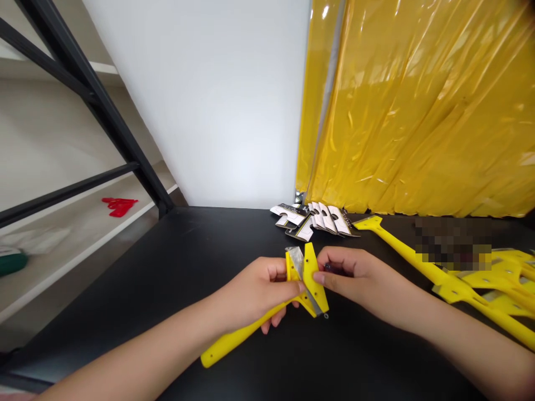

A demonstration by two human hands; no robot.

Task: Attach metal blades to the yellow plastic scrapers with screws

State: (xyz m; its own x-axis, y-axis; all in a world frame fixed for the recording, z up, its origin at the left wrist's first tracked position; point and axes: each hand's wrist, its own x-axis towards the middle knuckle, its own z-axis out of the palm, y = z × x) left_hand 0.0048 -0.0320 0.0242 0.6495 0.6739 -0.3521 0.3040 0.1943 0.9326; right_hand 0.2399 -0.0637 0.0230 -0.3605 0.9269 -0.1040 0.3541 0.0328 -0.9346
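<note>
My left hand (pixel 257 292) grips a yellow plastic scraper (pixel 307 281) by its neck, the handle (pixel 234 340) pointing down-left over the black table (pixel 179 262). The scraper's wide head is turned up, with a metal blade showing along its edge. My right hand (pixel 355 275) pinches the head's right side with thumb and fingers, and something small and dark sits between those fingers.
A fanned stack of small white and black blade cards (pixel 313 220) lies behind the hands. Several more yellow scrapers (pixel 472 284) lie at the right. A yellow plastic curtain (pixel 418 106) hangs behind. A black shelf frame (pixel 104 117) stands left, with a red item (pixel 118 205) on it.
</note>
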